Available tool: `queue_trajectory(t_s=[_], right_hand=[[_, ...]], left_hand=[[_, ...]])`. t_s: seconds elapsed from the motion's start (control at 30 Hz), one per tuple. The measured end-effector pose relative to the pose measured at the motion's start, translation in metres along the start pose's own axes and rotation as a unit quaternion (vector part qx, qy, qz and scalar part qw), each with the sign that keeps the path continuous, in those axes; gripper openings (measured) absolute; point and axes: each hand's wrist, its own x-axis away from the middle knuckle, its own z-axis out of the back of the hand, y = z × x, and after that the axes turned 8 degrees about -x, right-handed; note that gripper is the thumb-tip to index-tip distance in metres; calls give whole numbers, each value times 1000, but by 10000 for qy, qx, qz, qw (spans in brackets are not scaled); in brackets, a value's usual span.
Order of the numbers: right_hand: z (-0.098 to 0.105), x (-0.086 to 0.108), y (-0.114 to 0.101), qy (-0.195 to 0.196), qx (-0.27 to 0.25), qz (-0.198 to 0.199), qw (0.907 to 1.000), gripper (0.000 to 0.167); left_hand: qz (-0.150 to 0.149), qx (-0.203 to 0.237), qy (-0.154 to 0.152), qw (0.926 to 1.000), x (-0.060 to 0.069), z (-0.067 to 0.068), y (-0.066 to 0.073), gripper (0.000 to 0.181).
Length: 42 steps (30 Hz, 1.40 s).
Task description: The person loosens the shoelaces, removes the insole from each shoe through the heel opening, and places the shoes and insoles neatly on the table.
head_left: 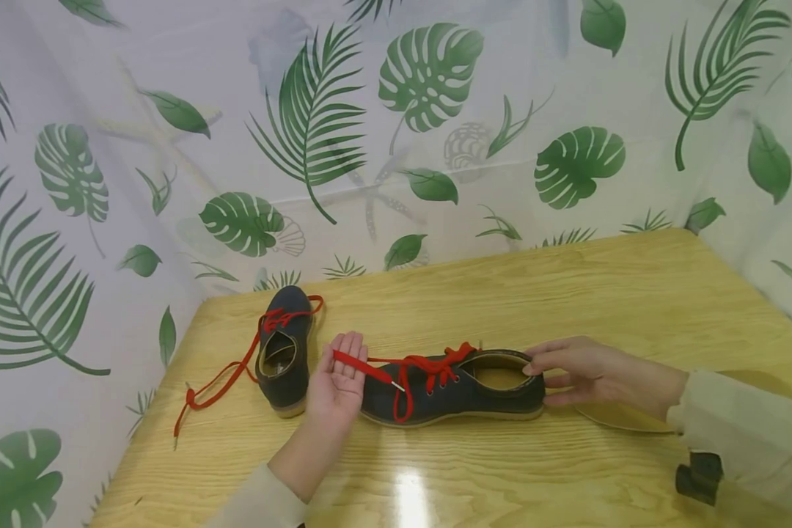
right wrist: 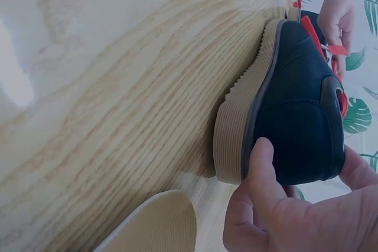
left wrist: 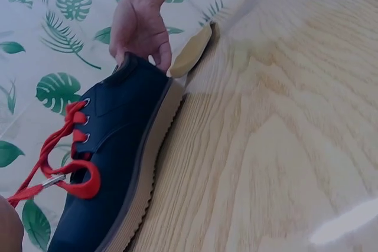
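Observation:
A navy lace-up shoe (head_left: pixel 495 400) lies sideways on the wooden table, toe to the left. My right hand (head_left: pixel 584 370) grips it by the heel; in the right wrist view the thumb is at the collar and fingers (right wrist: pixel 263 166) press the back. My left hand (head_left: pixel 335 392) is palm up by the toe, fingers extended, with the red shoelace (head_left: pixel 368 367) lying across them. The lace's metal tip hangs past the fingers, and a loop of it droops over the shoe's side. In the left wrist view most of the left hand is out of frame.
Another navy shoe (head_left: pixel 289 378) stands at the left, toe away, its red lace (head_left: pixel 221 389) trailing over the table (head_left: pixel 468 477). A tan insole (head_left: pixel 617 419) lies under the right forearm. Leaf-patterned cloth (head_left: pixel 488 198) hangs behind and at both sides.

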Motion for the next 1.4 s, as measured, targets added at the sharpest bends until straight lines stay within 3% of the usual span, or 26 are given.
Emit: queue_trajectory(t_s=[0.2, 0.5, 0.8, 1.1, 1.4], right_hand=[[3, 4, -1, 72, -33, 26, 10000, 71], [0, 4, 1, 63, 86, 139, 9998, 70], [-2, 4, 3, 137, 48, 156, 9998, 70], [-1, 3, 2, 101, 70, 178, 9998, 67], [0, 3, 4, 127, 52, 184, 9997, 65]], left_hand=[[23, -66, 52, 10000, 2, 2, 10, 54], [190, 268, 258, 9991, 7, 1, 29, 54], [448, 835, 194, 9953, 12, 3, 48, 52], [224, 1330, 282, 9905, 19, 16, 78, 49], [51, 1361, 486, 9895, 25, 27, 101, 47]])
